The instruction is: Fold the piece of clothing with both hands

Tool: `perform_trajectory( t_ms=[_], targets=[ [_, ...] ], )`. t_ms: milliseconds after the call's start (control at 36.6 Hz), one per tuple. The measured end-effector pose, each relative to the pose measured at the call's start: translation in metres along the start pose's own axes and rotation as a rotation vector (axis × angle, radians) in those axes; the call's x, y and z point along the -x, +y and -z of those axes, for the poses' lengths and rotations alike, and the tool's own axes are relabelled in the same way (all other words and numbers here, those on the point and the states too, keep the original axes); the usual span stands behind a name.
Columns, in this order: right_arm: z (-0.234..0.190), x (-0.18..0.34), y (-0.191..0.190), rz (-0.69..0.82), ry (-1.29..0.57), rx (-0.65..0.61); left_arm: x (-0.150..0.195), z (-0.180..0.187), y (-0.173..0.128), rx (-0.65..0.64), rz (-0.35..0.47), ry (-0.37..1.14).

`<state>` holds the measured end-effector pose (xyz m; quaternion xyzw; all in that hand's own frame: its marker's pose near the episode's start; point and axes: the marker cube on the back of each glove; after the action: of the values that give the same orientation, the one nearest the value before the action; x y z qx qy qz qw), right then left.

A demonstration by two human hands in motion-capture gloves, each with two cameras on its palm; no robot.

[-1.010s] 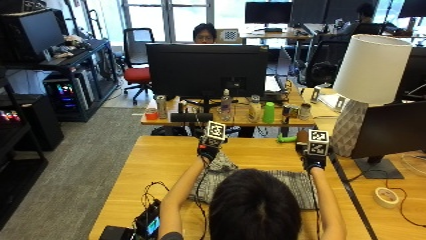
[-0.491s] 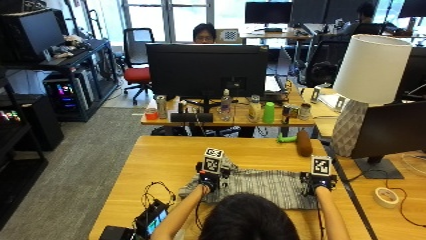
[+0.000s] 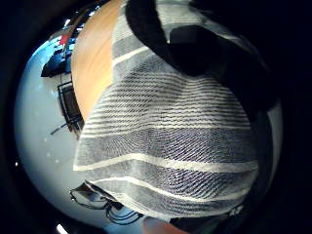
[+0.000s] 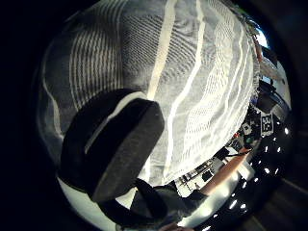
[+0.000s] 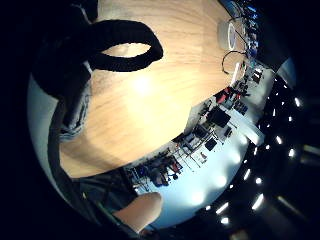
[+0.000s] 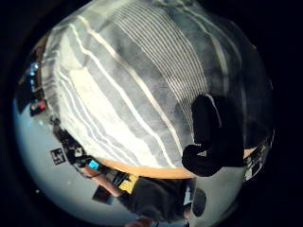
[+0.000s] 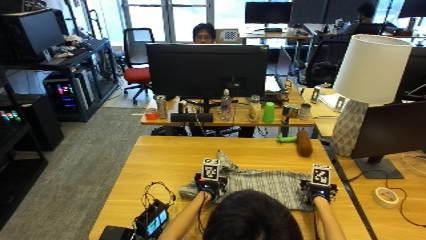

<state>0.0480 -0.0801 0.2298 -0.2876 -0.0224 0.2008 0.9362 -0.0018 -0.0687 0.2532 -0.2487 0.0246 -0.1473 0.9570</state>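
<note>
The grey knitted garment with thin white stripes (image 7: pixel 269 184) lies spread on the light wooden table (image 7: pixel 166 160) just in front of the person, with a bunched flap (image 7: pixel 225 161) standing up at its far left corner. The left hand (image 7: pixel 209 188) sits at the garment's left edge and the right hand (image 7: pixel 319 191) at its right edge, both near the person's side of the cloth.

In the left thumb side palm view a gloved thumb (image 4: pixel 120 149) presses against the striped cloth (image 4: pixel 192 82), so the left hand looks to be pinching the fabric. In the right thumb side palm view curled fingers (image 6: pixel 210 137) close on the cloth's edge (image 6: pixel 142 94), so the right hand looks to be pinching it too.

Risks, as I judge them:
1. The 2 hands may lift unevenly, and the fold line would then run skewed.
2. The bunched far corner could be trapped inside the fold and leave a lump.
3. A pinch that catches only 1 layer would let the lower layer stay behind and drag.
4. The knit may stretch or sag between the hands.
</note>
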Motion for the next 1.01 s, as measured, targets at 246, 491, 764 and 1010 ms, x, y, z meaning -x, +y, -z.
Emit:
perform_trajectory(
  t_ms=[246,491,764,1010],
  targets=[
    [0.003,0.007,-0.001,-0.043,-0.026,-0.203,-0.002,-0.002,-0.003,-0.033,-0.042,0.024],
    [0.019,0.015,-0.011,0.046,0.085,-0.395,-0.003,-0.002,0.0,-0.032,-0.031,0.028],
    [0.075,0.012,-0.068,0.09,-0.036,-0.366,0.006,0.001,0.005,-0.021,-0.096,0.121],
    [0.159,0.06,-0.001,0.163,0.038,-0.512,0.016,0.01,0.002,0.025,-0.128,0.341]
  ],
)
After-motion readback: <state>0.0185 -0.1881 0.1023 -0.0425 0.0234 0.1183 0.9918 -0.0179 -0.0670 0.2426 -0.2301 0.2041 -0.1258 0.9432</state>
